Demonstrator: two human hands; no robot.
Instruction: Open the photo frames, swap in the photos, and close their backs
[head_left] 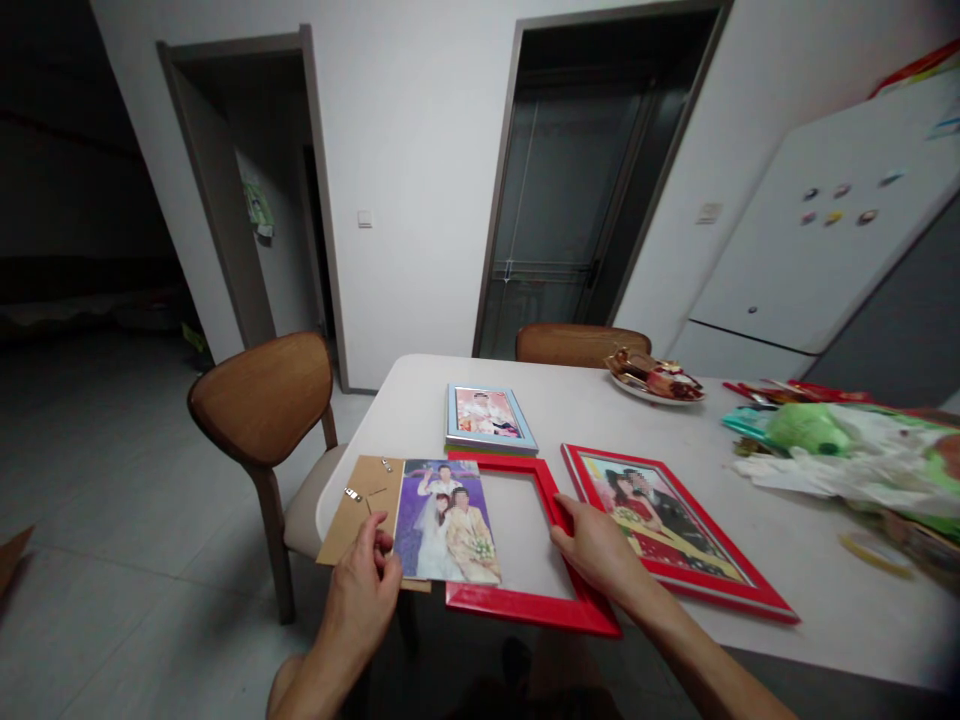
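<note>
My left hand pinches the left edge of a photo print of people in wedding clothes. The print overlaps the left side of an empty red picture frame. Under my left hand and partly behind the print is a brown backing board with metal clips, jutting past the table's left edge. My right hand is closed on the right side of the empty frame, whose near side extends over the table's front edge. Just right of that hand lies a second red picture frame with a couple's picture in it.
A light blue framed photo lies at the top of the white table. Farther right are a plate of wrapped items, plastic bags and a roll of tape. Wooden chairs stand left and behind.
</note>
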